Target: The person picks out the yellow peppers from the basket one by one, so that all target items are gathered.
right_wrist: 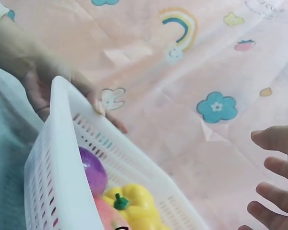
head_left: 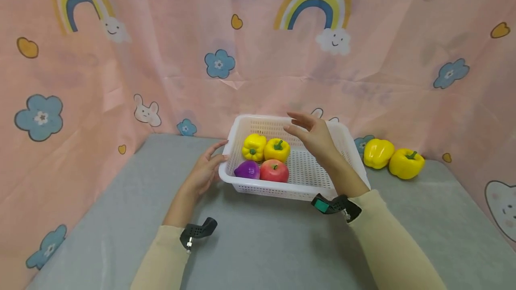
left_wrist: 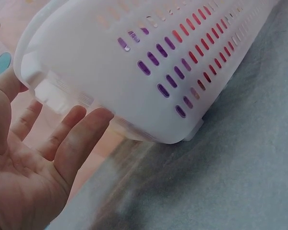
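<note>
A white plastic basket (head_left: 282,188) stands on the grey surface. It contains two yellow bell peppers (head_left: 277,150), a purple onion-like vegetable (head_left: 247,170) and a red apple (head_left: 274,171). At the basket's left end, my left hand (head_left: 203,169) holds the rim, with the thumb at the edge and the other fingers (left_wrist: 81,143) against the outside wall. My right hand (head_left: 314,140) hovers over the right half of the basket, fingers spread and nothing in them. The right wrist view catches that hand (right_wrist: 281,177) at its right edge, apart from the basket.
Two more yellow bell peppers (head_left: 378,153) lie to the right of the basket, side by side near the back edge of the grey table (head_left: 258,240). A pink patterned cloth (head_left: 258,79) hangs close behind the basket and along both sides.
</note>
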`<state>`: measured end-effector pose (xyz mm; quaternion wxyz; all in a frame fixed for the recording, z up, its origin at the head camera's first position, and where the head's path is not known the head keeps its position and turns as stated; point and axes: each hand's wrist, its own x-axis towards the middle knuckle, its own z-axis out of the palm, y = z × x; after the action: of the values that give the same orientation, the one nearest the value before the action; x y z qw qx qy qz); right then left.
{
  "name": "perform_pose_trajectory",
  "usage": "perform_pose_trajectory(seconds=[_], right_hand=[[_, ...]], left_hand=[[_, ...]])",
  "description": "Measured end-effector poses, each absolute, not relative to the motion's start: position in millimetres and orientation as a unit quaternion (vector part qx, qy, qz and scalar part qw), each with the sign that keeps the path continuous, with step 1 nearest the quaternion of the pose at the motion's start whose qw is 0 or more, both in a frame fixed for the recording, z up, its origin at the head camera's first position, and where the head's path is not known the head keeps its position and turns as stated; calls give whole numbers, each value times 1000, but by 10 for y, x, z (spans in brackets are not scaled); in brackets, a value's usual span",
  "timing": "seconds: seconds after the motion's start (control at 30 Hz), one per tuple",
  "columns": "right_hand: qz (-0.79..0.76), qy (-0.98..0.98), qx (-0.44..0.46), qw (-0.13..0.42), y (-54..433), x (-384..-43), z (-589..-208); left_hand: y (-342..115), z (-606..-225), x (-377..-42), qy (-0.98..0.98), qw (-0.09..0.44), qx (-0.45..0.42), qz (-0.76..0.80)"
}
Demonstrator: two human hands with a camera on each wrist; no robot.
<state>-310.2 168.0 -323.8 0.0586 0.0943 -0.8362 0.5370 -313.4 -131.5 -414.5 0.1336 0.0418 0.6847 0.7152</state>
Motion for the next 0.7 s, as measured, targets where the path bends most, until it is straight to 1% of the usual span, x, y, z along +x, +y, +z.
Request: perform_pose_trajectory(seconds=[0.17,0.27,0.43,0.57,0.7], right_hand=[[603,-795,66,13,1563,-3256,-3272],[630,-775,52,-5,1501,-3369,-3315],[593,-803,52,-5,1401,-3473,-3453],[563,-824,53,-11,1355,-3497,-3566],[565,-823,48,-17,1342,-3503,-3631]], left_hand=[[-1310,-4129,-3128,684,132,41,716],[-1308,-4126,-3129,686,128,41,715],[-1309,-4128,-3144,683,131,42,717],[-1301,-4124,-3149,683,133,41,717],[-1303,-4133,-3144,689,131,37,712]])
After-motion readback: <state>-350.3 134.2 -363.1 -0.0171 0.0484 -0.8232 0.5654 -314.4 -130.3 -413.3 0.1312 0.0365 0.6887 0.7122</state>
